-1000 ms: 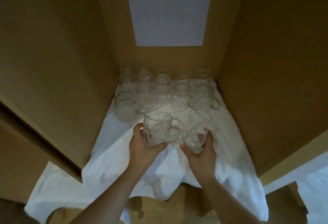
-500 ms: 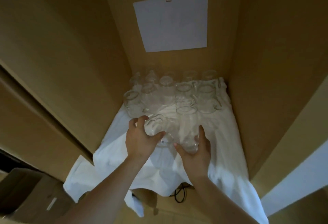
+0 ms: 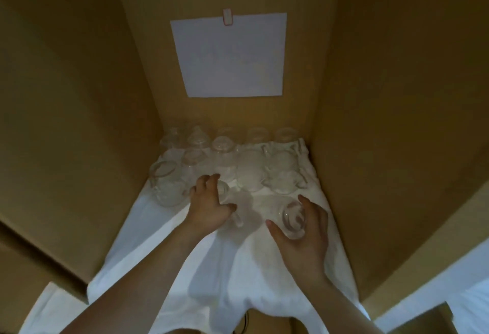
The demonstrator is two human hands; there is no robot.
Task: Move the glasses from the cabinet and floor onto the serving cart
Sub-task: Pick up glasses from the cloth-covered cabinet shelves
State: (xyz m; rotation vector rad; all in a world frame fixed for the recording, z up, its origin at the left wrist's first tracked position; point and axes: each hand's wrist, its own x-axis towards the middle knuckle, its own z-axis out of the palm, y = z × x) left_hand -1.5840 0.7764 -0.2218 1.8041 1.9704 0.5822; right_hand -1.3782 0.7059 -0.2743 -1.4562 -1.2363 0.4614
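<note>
Two hands take a glass each inside the cabinet, with rows more waiting behind

The left hand [image 3: 209, 205] curls over the top of a clear handled glass [image 3: 227, 201] and the right hand [image 3: 304, 235] cups a small tumbler [image 3: 292, 218], fingers wrapped round its wall; both glasses sit on the white cloth [image 3: 238, 275] lining the cabinet floor [image 3: 316, 175]. From 10 to 1 o'clock of the hands stand the remaining glasses [image 3: 251, 175], packed rim to rim toward the back wall under a clipped paper sheet [image 3: 230, 54]. Thin, smooth and brittle, they likely weigh little but slip easily; a grip round the body or by the handle, lifting clear of neighbours, looks safest
</note>
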